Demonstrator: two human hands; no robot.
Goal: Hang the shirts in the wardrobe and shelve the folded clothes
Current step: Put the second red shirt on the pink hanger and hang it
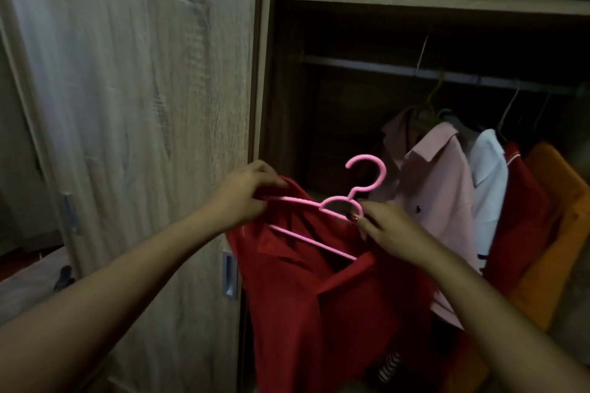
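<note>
A red collared shirt hangs in front of the open wardrobe, draped over a pink hanger whose hook points up. My left hand pinches the shirt's left shoulder over the hanger's end. My right hand grips the hanger's right arm just below the hook, together with the shirt cloth there. The wardrobe rail runs above and behind, with several shirts hung at its right end: a pink shirt, a white one, a red one and an orange one.
The wooden sliding door stands to the left, its metal handle beside the red shirt. A shelf spans the wardrobe above the rail. The rail's left stretch is bare. A striped cloth lies low behind the shirt.
</note>
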